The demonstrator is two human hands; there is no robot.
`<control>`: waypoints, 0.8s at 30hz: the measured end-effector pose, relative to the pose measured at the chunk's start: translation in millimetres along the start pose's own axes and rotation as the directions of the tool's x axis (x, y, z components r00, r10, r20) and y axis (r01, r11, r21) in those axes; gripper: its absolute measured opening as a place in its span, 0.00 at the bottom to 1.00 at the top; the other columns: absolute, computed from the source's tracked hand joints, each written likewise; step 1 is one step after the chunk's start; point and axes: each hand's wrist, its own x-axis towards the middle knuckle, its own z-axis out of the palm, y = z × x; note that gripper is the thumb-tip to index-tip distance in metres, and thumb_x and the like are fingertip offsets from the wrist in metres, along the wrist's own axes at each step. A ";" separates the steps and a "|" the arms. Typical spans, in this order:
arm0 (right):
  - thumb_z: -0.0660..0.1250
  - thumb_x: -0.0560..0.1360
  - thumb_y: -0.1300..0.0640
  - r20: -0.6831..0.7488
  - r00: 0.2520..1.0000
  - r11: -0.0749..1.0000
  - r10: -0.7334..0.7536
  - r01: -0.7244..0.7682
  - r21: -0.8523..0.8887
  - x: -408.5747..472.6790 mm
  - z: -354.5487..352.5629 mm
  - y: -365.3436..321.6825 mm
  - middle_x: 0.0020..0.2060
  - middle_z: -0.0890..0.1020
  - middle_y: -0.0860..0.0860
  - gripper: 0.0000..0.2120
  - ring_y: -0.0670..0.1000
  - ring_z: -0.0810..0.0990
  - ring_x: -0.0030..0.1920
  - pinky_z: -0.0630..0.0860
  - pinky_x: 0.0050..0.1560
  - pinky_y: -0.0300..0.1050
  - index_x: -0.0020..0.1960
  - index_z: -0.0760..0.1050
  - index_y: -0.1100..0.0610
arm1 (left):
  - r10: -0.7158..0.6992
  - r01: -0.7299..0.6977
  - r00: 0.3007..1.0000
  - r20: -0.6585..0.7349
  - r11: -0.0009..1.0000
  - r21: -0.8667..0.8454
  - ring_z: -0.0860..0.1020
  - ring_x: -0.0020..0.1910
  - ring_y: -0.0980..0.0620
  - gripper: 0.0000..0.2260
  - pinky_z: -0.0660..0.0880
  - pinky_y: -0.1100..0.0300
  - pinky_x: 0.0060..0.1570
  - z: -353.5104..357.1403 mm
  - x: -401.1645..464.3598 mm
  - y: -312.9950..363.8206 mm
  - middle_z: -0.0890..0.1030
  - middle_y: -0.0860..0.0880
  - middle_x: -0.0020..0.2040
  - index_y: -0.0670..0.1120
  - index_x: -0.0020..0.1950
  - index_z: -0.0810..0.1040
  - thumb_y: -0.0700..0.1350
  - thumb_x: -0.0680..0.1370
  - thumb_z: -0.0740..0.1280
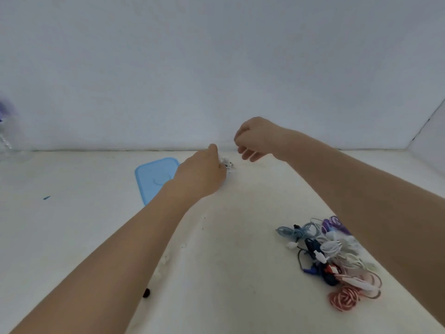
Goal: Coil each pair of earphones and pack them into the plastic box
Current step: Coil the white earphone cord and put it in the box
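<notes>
Both arms reach forward over the white bench (96,237) toward the wall. Left hand (202,172) is low at the far edge of the bench, back of hand to camera; its fingers are hidden behind the hand, and only a small white-and-black bit of earphone (227,165) shows at their tips. The fingers seem to grip it, but the hold itself cannot be made out. Right hand (255,138) is raised just beside and above, fingers loosely curled, nothing visible in them.

Blue lid (155,177) lies flat on the bench, its right side covered by the left forearm. The plastic box itself cannot be identified; if present it is behind the left hand.

Pile of tangled earphones (332,259) lies near right on the bench: light blue, white, purple, dark blue and pink cables, partly cut off by the right forearm.

Blurred clear object (7,138) at left edge, cut off. Small black piece (146,292) beside left forearm.
</notes>
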 end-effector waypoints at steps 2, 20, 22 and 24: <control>0.63 0.77 0.64 0.090 0.996 0.984 -0.005 0.021 -0.179 -25.6 -16.3 10.0 0.47 0.86 0.59 0.09 0.54 0.84 0.39 0.83 0.44 0.48 0.56 0.78 0.65 | 0.032 -0.032 1.000 0.001 1.000 0.001 0.74 0.48 0.41 0.05 0.68 0.52 0.43 7.2 -14.0 6.7 0.74 0.45 0.49 0.44 0.53 0.65 0.46 0.82 0.56; 0.74 0.70 0.59 0.252 0.959 0.699 0.131 0.091 -0.710 -107.7 16.3 100.2 0.56 0.83 0.59 0.19 0.56 0.82 0.49 0.73 0.41 0.44 0.59 0.80 0.63 | 0.067 0.092 0.874 0.482 0.950 -0.299 0.76 0.41 0.52 0.12 0.74 0.57 0.46 39.3 -80.3 16.1 0.77 0.52 0.48 0.46 0.59 0.74 0.49 0.79 0.68; 0.73 0.70 0.60 0.237 0.964 0.728 0.120 0.077 -0.681 -109.2 14.7 100.3 0.55 0.83 0.59 0.17 0.55 0.81 0.47 0.73 0.40 0.44 0.57 0.80 0.62 | 0.065 0.112 0.871 0.487 0.939 -0.326 0.78 0.43 0.52 0.14 0.78 0.55 0.53 37.0 -84.0 17.0 0.77 0.52 0.50 0.47 0.62 0.74 0.49 0.79 0.69; 0.69 0.72 0.61 0.210 0.974 0.787 0.080 0.068 -0.613 -110.1 9.5 95.2 0.53 0.84 0.59 0.13 0.57 0.83 0.47 0.74 0.39 0.43 0.55 0.81 0.62 | 0.086 0.131 0.874 0.478 0.906 -0.402 0.80 0.45 0.51 0.17 0.79 0.54 0.58 34.1 -87.4 18.9 0.79 0.51 0.54 0.49 0.66 0.72 0.49 0.79 0.70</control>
